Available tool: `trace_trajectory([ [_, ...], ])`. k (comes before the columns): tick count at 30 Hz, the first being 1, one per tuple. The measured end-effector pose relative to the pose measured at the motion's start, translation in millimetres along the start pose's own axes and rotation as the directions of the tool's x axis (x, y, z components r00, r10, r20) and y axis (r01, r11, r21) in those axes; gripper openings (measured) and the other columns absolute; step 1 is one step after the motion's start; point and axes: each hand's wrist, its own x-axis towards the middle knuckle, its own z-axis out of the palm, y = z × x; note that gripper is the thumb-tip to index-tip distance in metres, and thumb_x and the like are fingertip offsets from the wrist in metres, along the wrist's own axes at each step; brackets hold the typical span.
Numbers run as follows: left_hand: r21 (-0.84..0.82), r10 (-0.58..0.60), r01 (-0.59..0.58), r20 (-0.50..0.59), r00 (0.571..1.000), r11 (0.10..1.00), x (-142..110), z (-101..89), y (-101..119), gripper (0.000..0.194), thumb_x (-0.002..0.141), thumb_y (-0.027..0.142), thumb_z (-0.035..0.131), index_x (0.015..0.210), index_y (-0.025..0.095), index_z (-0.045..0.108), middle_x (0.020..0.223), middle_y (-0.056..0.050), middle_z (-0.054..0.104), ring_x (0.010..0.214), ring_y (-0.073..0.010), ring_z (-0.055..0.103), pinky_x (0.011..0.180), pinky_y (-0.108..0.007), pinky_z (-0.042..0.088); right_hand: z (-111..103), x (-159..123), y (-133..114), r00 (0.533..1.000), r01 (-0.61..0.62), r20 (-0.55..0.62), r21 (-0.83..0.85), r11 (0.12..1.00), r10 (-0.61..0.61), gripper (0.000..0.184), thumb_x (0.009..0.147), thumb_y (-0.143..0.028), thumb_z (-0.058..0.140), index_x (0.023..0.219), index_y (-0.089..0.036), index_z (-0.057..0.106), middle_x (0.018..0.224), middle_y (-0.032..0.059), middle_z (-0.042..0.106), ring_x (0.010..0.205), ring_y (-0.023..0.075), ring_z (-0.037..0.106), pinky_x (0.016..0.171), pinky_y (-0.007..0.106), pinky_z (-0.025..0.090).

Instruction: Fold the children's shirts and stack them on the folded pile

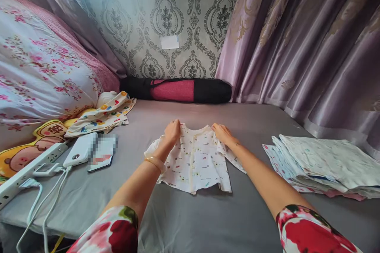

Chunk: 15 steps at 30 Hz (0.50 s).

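A small white baby shirt (194, 160) with tiny coloured prints lies flat, front up, on the grey bed sheet (184, 217). My left hand (172, 130) rests on its left shoulder with the fingers curled onto the cloth. My right hand (222, 132) pinches the right shoulder by the collar. A bangle (154, 163) sits on my left wrist.
A stack of folded baby clothes (323, 166) lies at the right. At the left are a crumpled printed garment (103, 116), a power bank (80, 149), a phone (102, 154), a power strip with cables (26, 172) and pillows (38, 67). A black-and-pink rolled bag (178, 90) lies along the wall; curtains (311, 43) hang at right.
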Motion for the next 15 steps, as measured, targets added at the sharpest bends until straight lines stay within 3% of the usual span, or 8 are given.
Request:
trace_trajectory([
  [5, 0.186, 0.103, -0.111, 0.052, 0.993, 0.976, 8, 11.9, -15, 0.035, 0.101, 0.030, 0.025, 0.118, 0.025, 0.055, 0.111, -0.011, 0.060, 0.089, -0.0245, 0.065, 0.069, -0.032, 0.046, 10, 7, 8, 1.000, -0.014, 0.013, -0.114, 0.993, 0.015, 0.033, 0.104, -0.034, 0.028, 0.113, -0.025, 0.057, 0.117, 0.0074, 0.065, 0.094, 0.0217, 0.063, 0.073, 0.029, 0.038],
  [11, 0.359, 0.297, -0.355, 0.207, 0.932, 0.863, 34, 1.9, -35, 0.036, 0.102, 0.028, 0.025, 0.127, 0.025, 0.049, 0.112, -0.011, 0.060, 0.089, -0.0244, 0.067, 0.071, -0.032, 0.047, 7, 27, 17, 0.996, 0.075, 0.067, -0.209, 0.975, -0.062, 0.033, 0.105, -0.036, 0.026, 0.114, -0.026, 0.056, 0.115, 0.0065, 0.064, 0.093, 0.0210, 0.064, 0.074, 0.029, 0.038],
  [15, 0.411, 0.342, -0.417, 0.245, 0.907, 0.811, 59, -2.2, -39, 0.035, 0.102, 0.026, 0.027, 0.130, 0.024, 0.047, 0.114, -0.011, 0.059, 0.091, -0.0247, 0.067, 0.073, -0.033, 0.047, 0, 50, 21, 0.990, 0.104, 0.116, -0.257, 0.961, -0.076, 0.035, 0.105, -0.037, 0.024, 0.118, -0.026, 0.054, 0.118, 0.0063, 0.063, 0.095, 0.0214, 0.064, 0.077, 0.031, 0.039],
])
